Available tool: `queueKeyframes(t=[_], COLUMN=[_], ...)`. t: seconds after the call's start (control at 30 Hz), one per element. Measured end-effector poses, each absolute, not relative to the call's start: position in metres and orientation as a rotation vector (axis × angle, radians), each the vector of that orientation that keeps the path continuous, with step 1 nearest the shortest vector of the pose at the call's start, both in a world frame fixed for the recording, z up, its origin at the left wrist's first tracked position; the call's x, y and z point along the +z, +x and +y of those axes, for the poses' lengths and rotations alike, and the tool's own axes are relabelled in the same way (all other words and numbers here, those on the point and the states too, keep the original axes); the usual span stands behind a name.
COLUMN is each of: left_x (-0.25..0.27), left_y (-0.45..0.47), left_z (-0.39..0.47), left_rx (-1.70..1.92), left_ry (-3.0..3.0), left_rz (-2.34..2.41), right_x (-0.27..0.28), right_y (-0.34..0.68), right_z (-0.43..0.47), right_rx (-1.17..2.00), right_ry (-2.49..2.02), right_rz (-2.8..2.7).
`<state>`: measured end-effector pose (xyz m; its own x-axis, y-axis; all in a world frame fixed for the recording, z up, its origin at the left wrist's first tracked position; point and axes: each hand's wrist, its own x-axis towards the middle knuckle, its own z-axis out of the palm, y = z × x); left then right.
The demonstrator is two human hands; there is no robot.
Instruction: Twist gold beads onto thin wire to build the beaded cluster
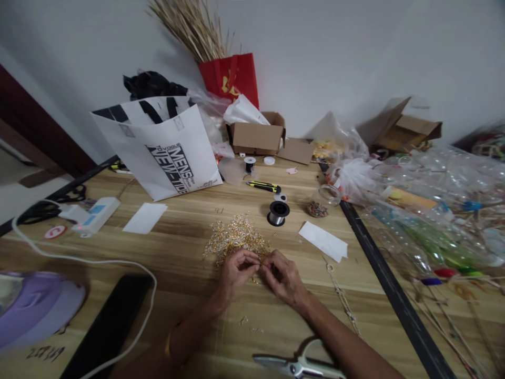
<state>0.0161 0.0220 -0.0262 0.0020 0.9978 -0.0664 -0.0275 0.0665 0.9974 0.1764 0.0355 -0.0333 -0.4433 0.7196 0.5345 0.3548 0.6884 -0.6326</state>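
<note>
Pale wall [315, 52] rose behind a wooden desk [189, 287], with a white bag [177, 152] and a box [256, 138] standing toward its far edge. Gold and clear beads [232, 234] lay in a loose heap around the desk's middle, with a few strays nearer the front edge. Both hands worked at the heap's near side, fingertips almost meeting. On the left hand [240, 269], the fingers curled over and the thumb came up from below, the tips drawn close; one cannot tell whether they were clamped on anything, for whatever lay there was too small to make out. The right hand [282, 276] was bent more tightly, its thumb and forefinger pointing at the left's tips; its grip, too, could not be told. Beyond it, toward the far edge, stood a spool [278, 216]; a jar [317, 208] sat farther right. Shears [300, 366] lay toward the front edge, near the right forearm.
</note>
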Motion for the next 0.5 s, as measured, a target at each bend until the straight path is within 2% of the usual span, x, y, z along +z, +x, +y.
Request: queueKeyframes(t=[0.5], left_x=[-0.0293], left_y=[0.0175], left_z=[0.0188], left_rx=[1.190], left_ry=[1.297], left_rz=[1.258], right_x=[-0.0368], right_y=[0.1765], right_z=[0.0366], right_rx=[0.558], right_ry=[-0.812], right_rz=[-2.071])
